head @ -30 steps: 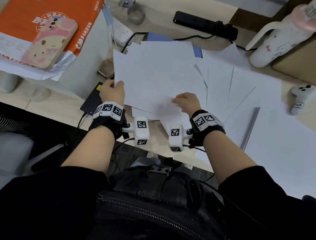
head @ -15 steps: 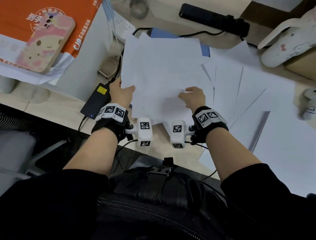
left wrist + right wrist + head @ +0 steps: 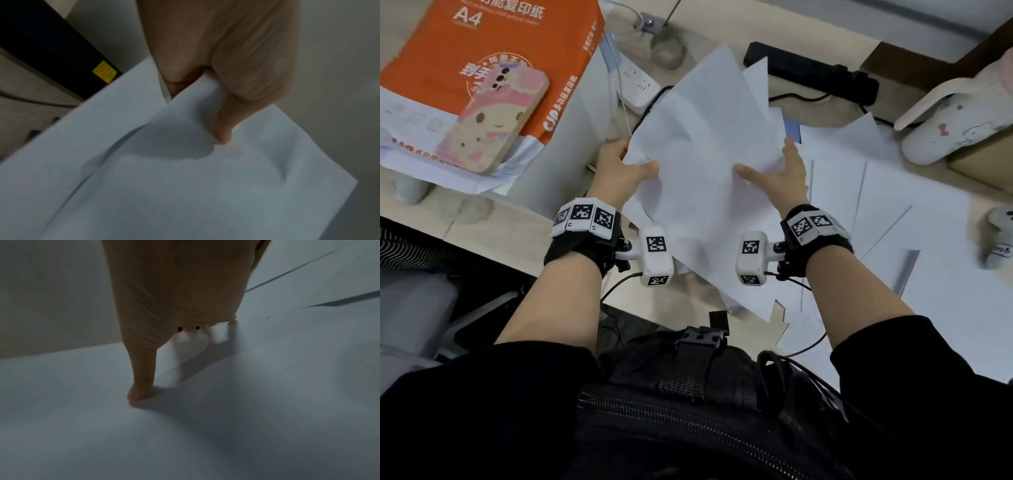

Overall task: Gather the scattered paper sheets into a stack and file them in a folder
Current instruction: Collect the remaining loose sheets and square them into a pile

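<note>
I hold a loose bundle of white paper sheets [image 3: 709, 144] lifted off the desk and tilted, its corners fanned out at the top. My left hand [image 3: 631, 166] pinches its left edge, thumb on top and fingers beneath; the left wrist view shows that thumb [image 3: 224, 129] pressing into the paper [image 3: 185, 186]. My right hand [image 3: 768, 168] grips the right edge, thumb [image 3: 140, 391] on top and fingers under the sheet [image 3: 205, 426]. More sheets [image 3: 876, 192] lie scattered on the desk to the right. A blue folder corner [image 3: 792, 132] peeks out behind the bundle.
An orange A4 paper box [image 3: 493, 44] with a pink-cased phone [image 3: 493, 120] stands at the left. Behind the bundle are a white power strip [image 3: 635, 85] and a black one [image 3: 808, 73]. A white bottle [image 3: 955, 126] and a white controller [image 3: 1000, 240] sit at the right. A black adapter [image 3: 61, 53] lies by my left hand.
The bundle has risen off the desk and turned, its top corner now pointing away. My right hand has slid from the bottom edge to the right edge; both hands moved away from me.
</note>
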Available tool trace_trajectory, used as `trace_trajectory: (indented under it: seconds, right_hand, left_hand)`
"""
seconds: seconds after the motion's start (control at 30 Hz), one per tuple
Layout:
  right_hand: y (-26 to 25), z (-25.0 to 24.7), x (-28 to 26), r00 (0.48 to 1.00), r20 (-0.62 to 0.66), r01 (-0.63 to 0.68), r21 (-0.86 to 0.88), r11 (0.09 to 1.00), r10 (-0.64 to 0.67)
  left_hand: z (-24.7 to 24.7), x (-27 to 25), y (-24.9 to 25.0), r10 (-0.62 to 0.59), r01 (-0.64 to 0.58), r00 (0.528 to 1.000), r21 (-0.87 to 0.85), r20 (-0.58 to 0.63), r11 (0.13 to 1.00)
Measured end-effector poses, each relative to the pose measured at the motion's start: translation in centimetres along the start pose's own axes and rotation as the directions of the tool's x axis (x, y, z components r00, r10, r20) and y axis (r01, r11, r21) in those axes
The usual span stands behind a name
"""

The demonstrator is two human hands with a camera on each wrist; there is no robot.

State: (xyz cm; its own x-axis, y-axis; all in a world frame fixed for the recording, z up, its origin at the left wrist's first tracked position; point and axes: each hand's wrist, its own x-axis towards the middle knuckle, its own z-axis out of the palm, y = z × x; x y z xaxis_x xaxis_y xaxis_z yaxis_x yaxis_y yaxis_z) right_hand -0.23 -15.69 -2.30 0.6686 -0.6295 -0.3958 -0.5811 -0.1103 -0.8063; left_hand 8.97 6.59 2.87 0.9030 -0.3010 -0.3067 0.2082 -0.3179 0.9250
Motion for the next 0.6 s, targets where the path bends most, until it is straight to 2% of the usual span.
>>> trace_trajectory:
  seconds: [0.17, 0.33, 0.47, 0.6]
  right_hand:
    - [1.4, -0.6, 0.9, 0.995, 0.063, -0.084, 0.034, 0.996, 0.082]
    - [1.8, -1.5, 0.5, 0.994, 0.091, -0.072, 0.109, 0.991, 0.062]
    - [1.9, -2.2, 0.8, 0.983, 0.186, -0.036, 0.150, 0.988, 0.008]
    - [2.4, -2.4, 2.1, 0.976, 0.217, -0.064, 0.160, 0.985, 0.028]
  left_hand:
    - [1.0, 1.3, 0.6, 0.023, -0.025, 0.998, 0.041, 0.053, 0.999]
    - [2.0, 1.6, 0.1, 0.012, -0.016, 0.996, 0.045, 0.087, 0.999]
    - [2.2, 1.8, 0.2, -0.001, -0.005, 0.991, 0.048, 0.132, 0.999]
    - [2.1, 2.2, 0.3, -0.031, 0.026, 0.989, 0.040, 0.147, 0.999]
